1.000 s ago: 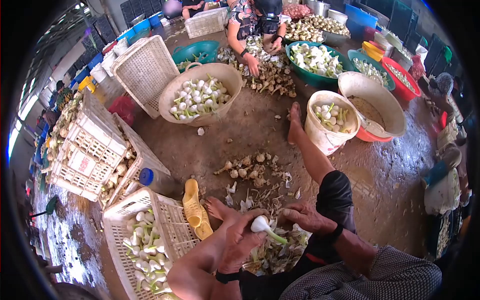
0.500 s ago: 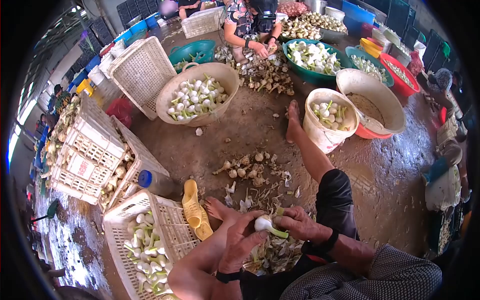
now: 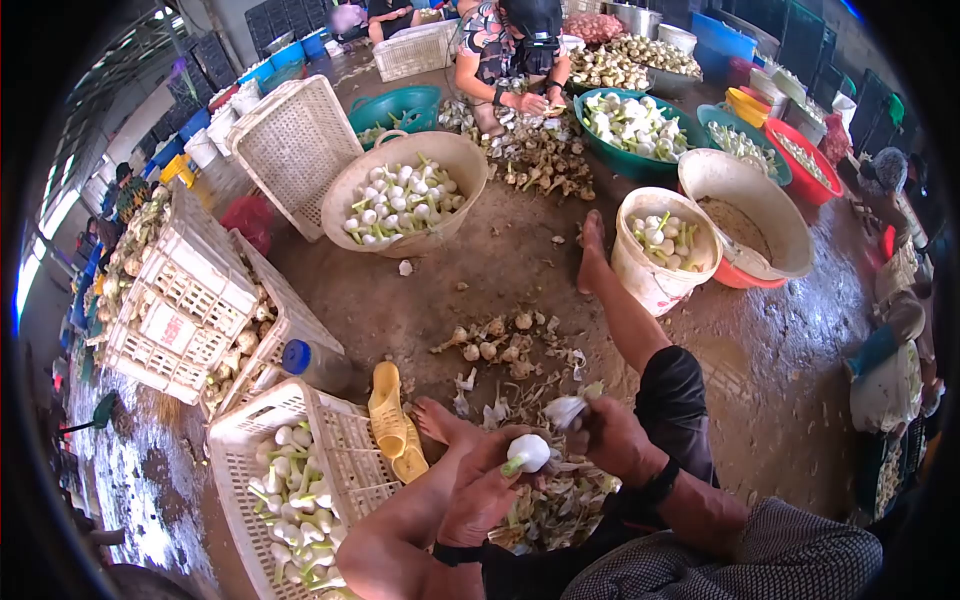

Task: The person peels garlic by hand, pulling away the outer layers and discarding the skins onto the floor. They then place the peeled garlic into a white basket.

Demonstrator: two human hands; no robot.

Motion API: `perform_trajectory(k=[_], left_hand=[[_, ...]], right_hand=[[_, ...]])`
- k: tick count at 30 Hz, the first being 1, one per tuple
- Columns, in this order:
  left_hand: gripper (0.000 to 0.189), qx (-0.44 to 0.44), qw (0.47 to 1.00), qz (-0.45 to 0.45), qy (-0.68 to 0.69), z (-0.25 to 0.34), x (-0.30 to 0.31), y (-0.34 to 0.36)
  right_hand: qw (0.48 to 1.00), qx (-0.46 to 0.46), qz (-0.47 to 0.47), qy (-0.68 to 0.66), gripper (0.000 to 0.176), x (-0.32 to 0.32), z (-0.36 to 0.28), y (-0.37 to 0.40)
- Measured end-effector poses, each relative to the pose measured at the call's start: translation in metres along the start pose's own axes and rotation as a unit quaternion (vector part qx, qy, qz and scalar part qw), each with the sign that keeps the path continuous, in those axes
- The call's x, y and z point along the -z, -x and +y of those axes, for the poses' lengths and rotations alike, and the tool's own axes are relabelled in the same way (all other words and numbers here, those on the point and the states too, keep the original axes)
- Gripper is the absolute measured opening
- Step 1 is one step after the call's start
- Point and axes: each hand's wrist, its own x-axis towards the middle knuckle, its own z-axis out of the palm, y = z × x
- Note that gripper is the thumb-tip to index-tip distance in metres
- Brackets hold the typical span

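My left hand (image 3: 484, 488) is closed around a peeled white garlic bulb (image 3: 530, 453), whose short green stem points down and left. To its right, apart from the bulb, my right hand (image 3: 622, 440) pinches a papery piece of garlic skin (image 3: 566, 411). Below both hands lies a heap of stripped garlic skins (image 3: 555, 510). A small group of unpeeled garlic bulbs (image 3: 500, 345) rests on the floor ahead. By my left leg, a white plastic crate (image 3: 345, 455) holds many peeled bulbs with green stems.
Yellow sandals (image 3: 390, 410) and a blue-lidded jar (image 3: 310, 362) stand beside the crate. Stacked crates (image 3: 185, 320) rise at left. Ahead are a beige basin (image 3: 335, 190) of garlic and a white bucket (image 3: 655, 285). A person (image 3: 510, 60) sits across, hands over garlic.
My hands have moved apart. The bulb has turned in my left hand, its stem now toward the left, and a piece of skin has come away in my right hand.
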Motion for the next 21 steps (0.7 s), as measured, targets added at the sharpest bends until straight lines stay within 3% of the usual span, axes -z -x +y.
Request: perform_trajectory(k=[1,3,4,5,7,8,10,11,13,14,15,17,18,20,21], left_hand=[[0.049,-0.002,1.0,0.0,-0.001,0.002,0.0,0.0],[0.046,-0.032,0.999,0.014,-0.018,0.005,-0.002,0.0],[0.046,-0.03,0.999,0.012,-0.018,0.005,-0.002,-0.001],[0.045,-0.033,0.999,0.022,-0.004,0.004,-0.003,-0.002],[0.044,-0.035,0.999,0.031,0.01,0.0,0.0,-0.003],[0.043,-0.038,0.997,0.06,0.01,-0.004,0.003,-0.003],[0.042,-0.046,0.994,0.094,0.01,-0.004,0.006,-0.004],[0.042,-0.05,0.993,0.104,0.006,-0.005,0.007,-0.004],[0.041,-0.047,0.993,0.109,-0.001,-0.004,0.008,-0.005],[0.041,-0.041,0.989,0.111,-0.089,-0.003,0.007,-0.007],[0.04,-0.036,0.977,0.112,-0.176,-0.005,0.007,-0.008],[0.042,-0.017,0.971,0.14,-0.194,-0.007,0.002,-0.007],[0.044,-0.009,0.961,0.125,-0.246,-0.008,0.003,-0.007],[0.049,-0.008,0.914,0.1,-0.394,-0.007,0.006,-0.007],[0.049,-0.01,0.914,0.096,-0.394,-0.012,0.013,-0.007]], right_hand=[[1.0,-0.001,-0.002,0.001,0.023,0.002,-0.001,0.0],[0.952,0.063,0.028,0.297,0.023,0.006,-0.004,0.002],[0.865,0.067,-0.057,0.494,0.021,0.016,-0.001,0.004],[0.701,0.138,-0.185,0.675,0.017,0.019,0.003,0.006],[0.39,0.19,-0.287,0.854,0.015,0.036,0.013,0.011],[0.39,0.19,-0.287,0.854,0.015,0.043,0.015,0.009],[0.518,0.18,-0.285,0.786,0.019,0.033,0.014,0.004],[0.519,0.178,-0.288,0.785,0.019,0.031,0.013,0.006],[0.735,0.086,-0.167,0.651,0.028,0.011,0.003,0.019],[0.794,0.101,-0.13,0.585,0.033,-0.003,-0.001,0.026],[0.794,0.106,-0.126,0.585,0.033,-0.013,-0.003,0.032],[0.886,0.114,-0.064,0.446,0.031,-0.027,-0.008,0.042],[0.897,0.135,-0.082,0.412,0.027,-0.032,-0.008,0.045],[0.872,0.139,-0.083,0.463,0.026,-0.023,-0.007,0.042],[0.845,0.138,-0.086,0.51,0.025,-0.018,-0.004,0.042]])
